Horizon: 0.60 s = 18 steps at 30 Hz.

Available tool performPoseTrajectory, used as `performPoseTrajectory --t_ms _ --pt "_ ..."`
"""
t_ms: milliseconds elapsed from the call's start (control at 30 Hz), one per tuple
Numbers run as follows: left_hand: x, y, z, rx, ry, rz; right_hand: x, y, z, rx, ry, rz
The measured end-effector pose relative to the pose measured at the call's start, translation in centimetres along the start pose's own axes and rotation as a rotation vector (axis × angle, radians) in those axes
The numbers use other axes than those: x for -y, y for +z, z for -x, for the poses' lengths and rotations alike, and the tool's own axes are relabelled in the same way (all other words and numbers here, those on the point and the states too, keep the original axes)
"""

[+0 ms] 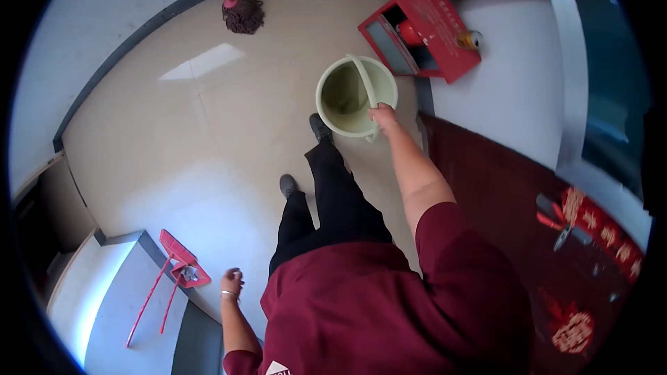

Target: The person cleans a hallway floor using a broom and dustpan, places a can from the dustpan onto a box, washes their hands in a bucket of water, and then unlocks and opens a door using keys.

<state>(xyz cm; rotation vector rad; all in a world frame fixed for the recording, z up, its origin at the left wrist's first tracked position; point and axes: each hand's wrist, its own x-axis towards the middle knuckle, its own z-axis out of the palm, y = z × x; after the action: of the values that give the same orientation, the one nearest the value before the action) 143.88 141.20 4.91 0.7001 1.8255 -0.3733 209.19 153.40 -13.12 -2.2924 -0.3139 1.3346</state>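
A pale green bucket (pixel 332 121) hangs from my right hand (pixel 384 117), whose fingers are wrapped round its upright handle. The bucket is in front of my feet, and its inside looks dark toward the bottom. Low at the left is my left hand (pixel 232 283), with curled fingers and something small and white at them that I cannot make out. Near that hand, a red broom (pixel 174 245) and a red dustpan (pixel 197 277) with some litter in it lean by the wall.
A mop (pixel 243 14) stands at the far wall. Right of the bucket is a red metal box (pixel 451 42) with a can (pixel 470 40) on it. A dark red door (pixel 479 187) with red decorations is at the right. Doorway at the left.
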Motion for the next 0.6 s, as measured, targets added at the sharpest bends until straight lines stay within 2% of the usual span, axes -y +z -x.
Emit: performPoseTrajectory --t_ms 133,300,600 --pt "-5.1 4.8 2.7 0.043 -0.115 0.072 3.6 1.5 -4.6 0.056 0.025 0.035" --pt "-10.6 6.7 2.6 0.034 -0.13 0.246 6.6 2.0 -9.0 0.119 0.047 0.105" --pt "-17.5 8.6 0.7 0.062 -0.073 0.315 7.2 1.3 -11.4 0.182 0.071 0.155"
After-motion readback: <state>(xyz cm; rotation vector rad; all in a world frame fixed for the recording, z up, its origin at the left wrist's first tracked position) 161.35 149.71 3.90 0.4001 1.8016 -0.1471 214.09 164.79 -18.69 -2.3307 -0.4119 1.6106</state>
